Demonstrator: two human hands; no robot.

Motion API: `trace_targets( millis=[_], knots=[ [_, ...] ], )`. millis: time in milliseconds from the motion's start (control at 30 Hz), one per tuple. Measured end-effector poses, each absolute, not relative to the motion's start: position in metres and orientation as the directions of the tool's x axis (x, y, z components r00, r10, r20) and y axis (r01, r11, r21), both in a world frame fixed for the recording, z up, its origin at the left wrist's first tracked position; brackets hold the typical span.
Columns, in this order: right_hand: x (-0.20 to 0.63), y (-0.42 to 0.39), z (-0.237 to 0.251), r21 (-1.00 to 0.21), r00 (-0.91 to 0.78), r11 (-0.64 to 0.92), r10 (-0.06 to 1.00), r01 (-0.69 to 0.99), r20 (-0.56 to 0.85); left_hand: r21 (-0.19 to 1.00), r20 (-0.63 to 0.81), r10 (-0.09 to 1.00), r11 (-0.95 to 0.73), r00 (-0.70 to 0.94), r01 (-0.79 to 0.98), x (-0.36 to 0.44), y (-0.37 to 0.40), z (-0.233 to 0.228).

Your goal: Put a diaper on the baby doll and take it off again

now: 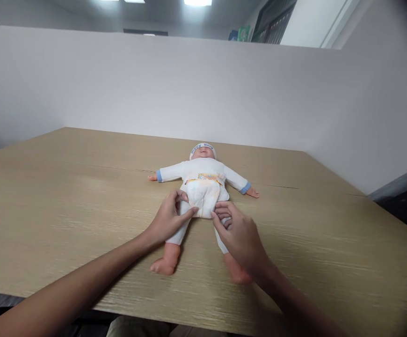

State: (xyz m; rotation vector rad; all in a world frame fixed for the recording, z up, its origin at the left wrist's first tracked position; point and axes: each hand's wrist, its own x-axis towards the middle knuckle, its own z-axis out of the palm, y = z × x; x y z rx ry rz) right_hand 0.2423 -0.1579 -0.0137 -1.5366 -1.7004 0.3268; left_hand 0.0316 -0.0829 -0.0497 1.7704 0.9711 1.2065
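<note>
Wooden table under white-suited doll, both hands' fingers pinched on its diaper.

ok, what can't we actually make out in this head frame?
- Head view: lower edge of the diaper, hidden behind the left hand and right hand.
- Doll far shin, covered by the right hand.
- Hat lettering: too small to read.
- Table near edge: cut off by the frame.
</note>
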Motion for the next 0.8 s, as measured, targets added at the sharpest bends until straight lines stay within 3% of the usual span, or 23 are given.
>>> trace_targets(
  millis=[200, 367, 467, 667, 800],
  knots=[
    [0.242, -0.159, -0.012, -0.612, -0.009, 0.242, 0.934, 0.753, 0.358, 0.933, 0.281, 0.938, -0.317, 0.2, 0.173, 0.032, -0.089, -0.054],
    [0.243, -0.159, -0.011, -0.617, -0.062, 0.278, 0.935, 0.736, 0.348, 0.869, 0.322, 0.908, -0.396, 0.267, 0.298, 0.027, -0.089, -0.046],
    [0.242, -0.16, -0.01, -0.627, -0.071, 0.288, 0.935, 0.724, 0.347, 0.913, 0.265, 0.905, -0.346, 0.333, 0.215, 0.026, -0.084, -0.042],
    [0.243, -0.164, -0.007, -0.651, -0.09, 0.263, 0.954, 0.712, 0.287, 0.999, 0.041, 0.88, -0.02, 0.472, -0.049, 0.023, -0.073, -0.038],
    [0.243, -0.163, -0.008, -0.674, -0.04, 0.183, 0.974, 0.716, 0.222, 0.999, 0.053, 0.882, -0.044, 0.469, -0.029, 0.023, -0.073, -0.036]
  ],
)
